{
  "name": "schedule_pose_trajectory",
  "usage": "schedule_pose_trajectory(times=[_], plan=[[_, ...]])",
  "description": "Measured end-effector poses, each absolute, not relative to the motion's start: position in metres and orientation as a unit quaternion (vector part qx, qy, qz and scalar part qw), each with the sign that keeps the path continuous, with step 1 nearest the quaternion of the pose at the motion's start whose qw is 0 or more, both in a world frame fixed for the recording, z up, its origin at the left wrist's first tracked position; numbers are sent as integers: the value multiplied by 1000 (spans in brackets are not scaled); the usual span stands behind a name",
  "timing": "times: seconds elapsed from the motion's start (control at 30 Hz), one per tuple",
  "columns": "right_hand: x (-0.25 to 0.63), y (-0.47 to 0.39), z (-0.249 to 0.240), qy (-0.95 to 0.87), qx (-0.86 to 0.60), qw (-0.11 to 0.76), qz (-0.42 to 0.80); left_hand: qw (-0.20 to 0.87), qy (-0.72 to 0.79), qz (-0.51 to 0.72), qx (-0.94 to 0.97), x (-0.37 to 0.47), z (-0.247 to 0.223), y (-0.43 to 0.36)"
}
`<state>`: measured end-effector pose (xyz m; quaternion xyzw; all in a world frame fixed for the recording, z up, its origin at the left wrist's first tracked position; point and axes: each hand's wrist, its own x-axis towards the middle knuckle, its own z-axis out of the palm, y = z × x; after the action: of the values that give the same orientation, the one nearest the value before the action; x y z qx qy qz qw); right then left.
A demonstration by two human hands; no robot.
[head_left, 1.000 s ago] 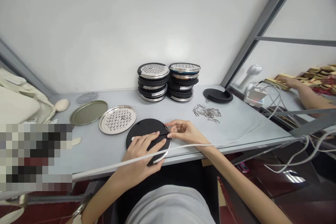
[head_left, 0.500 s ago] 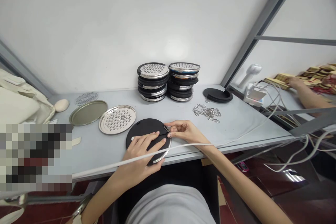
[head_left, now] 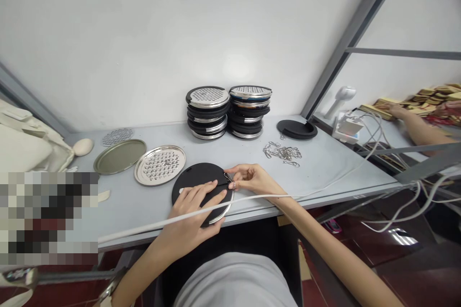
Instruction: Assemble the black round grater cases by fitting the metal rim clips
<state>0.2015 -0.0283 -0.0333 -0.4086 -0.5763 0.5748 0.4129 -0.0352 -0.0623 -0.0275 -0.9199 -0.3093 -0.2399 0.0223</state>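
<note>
A round black case (head_left: 200, 173) with a silver metal rim lies near the table's front edge. My left hand (head_left: 196, 208) spreads its fingers over the top, its thumb at the near rim, holding it down. At the right edge of this case, my right hand (head_left: 252, 180) pinches a small wire-like metal clip (head_left: 227, 177) between thumb and fingers. The clip's lower end is hidden by the fingertips. Left of the case are a round metal grater plate (head_left: 161, 165) and a plain olive-grey round lid (head_left: 120, 156).
Two stacks of black-cased graters (head_left: 208, 114) stand by the wall. A pile of metal clips (head_left: 283, 152) and an empty black round holder (head_left: 297, 129) lie to the right. A white cable (head_left: 259, 197) crosses over my hands. Another person's arm (head_left: 418, 127) is beyond the frame post.
The view has shifted slightly. Both hands keep nearly the same place on the case, and the clip's loop stands a little differently at my right fingertips.
</note>
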Motion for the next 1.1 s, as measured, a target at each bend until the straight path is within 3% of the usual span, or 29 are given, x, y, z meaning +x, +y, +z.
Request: schedule_pose_trajectory(times=[1.1], plan=[[197,-31,-34,-585,-403,433,555,7,-313,-238,-919,-35,-28,-64]])
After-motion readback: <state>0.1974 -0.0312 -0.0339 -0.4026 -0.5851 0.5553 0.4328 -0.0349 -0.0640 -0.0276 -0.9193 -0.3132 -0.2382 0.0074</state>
